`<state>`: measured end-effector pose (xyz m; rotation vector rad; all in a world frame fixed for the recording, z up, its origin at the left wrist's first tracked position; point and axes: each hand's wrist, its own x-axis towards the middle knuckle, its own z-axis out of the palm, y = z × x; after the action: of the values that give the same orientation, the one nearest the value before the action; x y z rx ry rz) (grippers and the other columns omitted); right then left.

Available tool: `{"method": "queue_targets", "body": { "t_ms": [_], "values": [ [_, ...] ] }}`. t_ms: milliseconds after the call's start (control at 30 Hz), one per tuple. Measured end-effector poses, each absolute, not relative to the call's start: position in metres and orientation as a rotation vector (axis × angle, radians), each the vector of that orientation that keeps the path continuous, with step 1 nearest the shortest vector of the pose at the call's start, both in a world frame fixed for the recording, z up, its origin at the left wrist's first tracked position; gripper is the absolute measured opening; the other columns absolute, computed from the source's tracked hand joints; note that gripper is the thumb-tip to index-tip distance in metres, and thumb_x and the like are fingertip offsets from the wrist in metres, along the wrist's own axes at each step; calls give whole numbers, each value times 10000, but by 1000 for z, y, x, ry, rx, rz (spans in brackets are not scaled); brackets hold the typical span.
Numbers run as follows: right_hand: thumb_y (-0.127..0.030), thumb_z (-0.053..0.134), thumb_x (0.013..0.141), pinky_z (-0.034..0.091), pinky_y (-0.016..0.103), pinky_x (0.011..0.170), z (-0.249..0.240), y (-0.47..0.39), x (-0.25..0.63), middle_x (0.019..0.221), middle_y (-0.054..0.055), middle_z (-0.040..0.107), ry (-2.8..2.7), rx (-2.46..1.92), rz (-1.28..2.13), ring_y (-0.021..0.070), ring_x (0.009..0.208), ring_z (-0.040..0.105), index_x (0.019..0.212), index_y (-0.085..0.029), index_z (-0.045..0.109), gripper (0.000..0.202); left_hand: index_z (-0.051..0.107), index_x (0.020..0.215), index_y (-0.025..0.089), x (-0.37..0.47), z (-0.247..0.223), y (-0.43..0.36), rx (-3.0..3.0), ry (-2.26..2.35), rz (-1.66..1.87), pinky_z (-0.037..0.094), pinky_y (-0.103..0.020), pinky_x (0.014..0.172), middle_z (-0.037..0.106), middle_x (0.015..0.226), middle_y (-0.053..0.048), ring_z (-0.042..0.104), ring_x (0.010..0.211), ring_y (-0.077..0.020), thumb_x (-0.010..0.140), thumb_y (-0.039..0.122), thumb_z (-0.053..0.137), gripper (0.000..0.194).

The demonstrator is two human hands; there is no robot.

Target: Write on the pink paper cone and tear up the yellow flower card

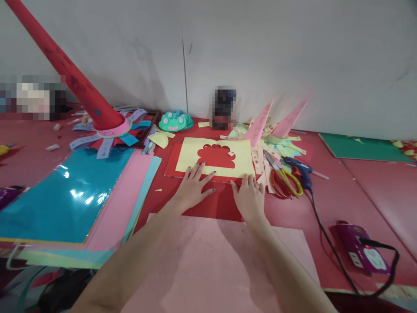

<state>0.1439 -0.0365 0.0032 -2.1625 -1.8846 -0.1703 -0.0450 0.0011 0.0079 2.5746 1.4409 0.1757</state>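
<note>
A pale yellow sheet of paper (186,153) lies on a red board (172,163), and a scalloped opening in the sheet shows red through it. My left hand (193,187) rests palm down with spread fingers, its fingertips on the sheet's lower left edge. At the lower right corner, my right hand (250,198) lies flat, thumb apart, fingertips on the paper's edge. Neither hand holds anything. A small pale scrap (231,154) sits by the opening. Pink paper (208,261) is spread beneath my forearms.
Scissors (286,180) and a blue glue gun (301,171) lie right, its cord running to a purple power strip (363,250). Pink paper cones (260,124) stand behind. At left are stacked coloured sheets (74,191), a tall red cone (84,93) and green frog cutouts (174,121).
</note>
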Motion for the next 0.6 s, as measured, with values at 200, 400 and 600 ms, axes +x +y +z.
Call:
{"method": "queue_targets", "body": {
  "t_ms": [200, 400, 600],
  "values": [
    [-402, 326, 909, 243, 629, 982, 2, -40, 139, 1239, 301, 516, -1887, -2201, -233, 387, 1156, 500, 1199, -9, 519, 525, 316, 1385, 316, -46, 4, 1, 2609, 1432, 226, 157, -535, 1103, 153, 1523, -42, 86, 1398, -290, 889, 550, 313, 548],
    [-441, 315, 915, 236, 585, 1033, 0, -40, 126, 1405, 173, 396, -2089, -1869, -177, 323, 1322, 325, 1313, -190, 449, 488, 306, 1392, 282, -46, 7, 5, 2671, 1307, 172, 131, -477, 1129, 229, 1503, -37, 133, 1396, -233, 921, 465, 308, 506],
    [-457, 298, 915, 313, 514, 1037, -8, -38, 123, 1432, 170, 355, -2184, -1814, 27, 312, 1338, 303, 1336, -157, 425, 532, 319, 1380, 330, -43, 10, 3, 2650, 1313, 183, 151, -497, 1116, 204, 1511, -24, 124, 1397, -253, 920, 445, 334, 475]
  ]
}}
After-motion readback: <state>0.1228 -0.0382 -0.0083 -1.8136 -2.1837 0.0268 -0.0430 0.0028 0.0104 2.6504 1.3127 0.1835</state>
